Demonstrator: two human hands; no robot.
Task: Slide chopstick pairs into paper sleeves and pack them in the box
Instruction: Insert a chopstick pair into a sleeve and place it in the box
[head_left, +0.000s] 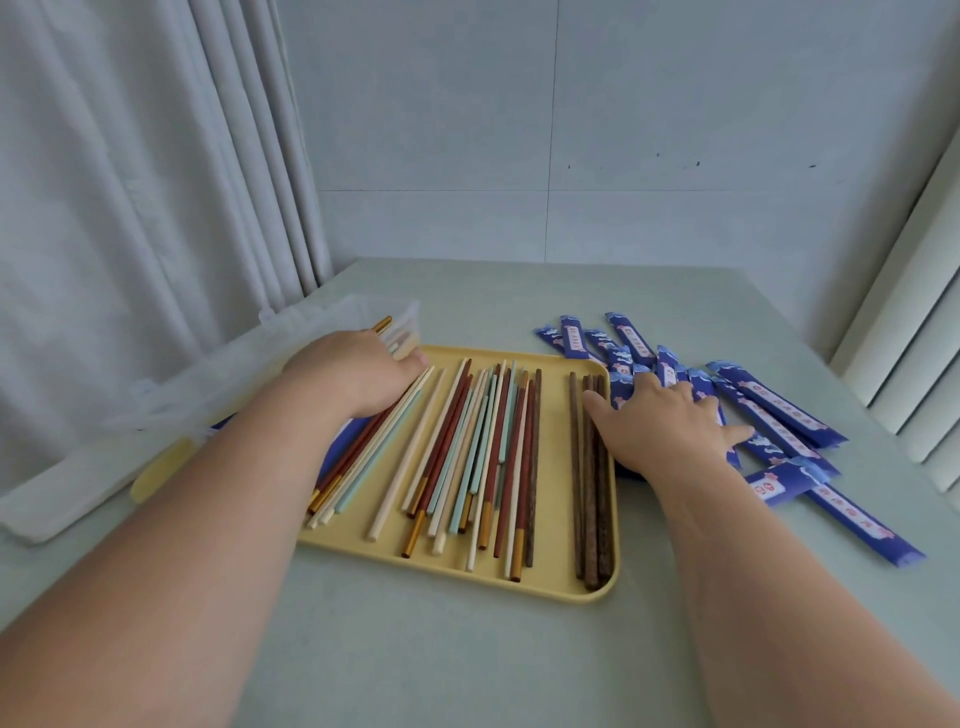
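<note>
Many chopsticks (452, 441) fill the yellow tray (467, 576). The right hand (665, 421) lies flat on blue sleeves (779, 410); the left hand (358, 369) covers chopsticks, its grip unclear.

Soft even daylight, wide-angle edge distortion

Tray (550, 582), plain yellow. On it: chopsticks (467, 447) cream, mint, red-brown with gold ends; dark chopsticks (589, 499) brown, grained. Right of tray: sleeves (779, 415) blue, white-and-red print. Left: box (182, 395) translucent white.
</note>
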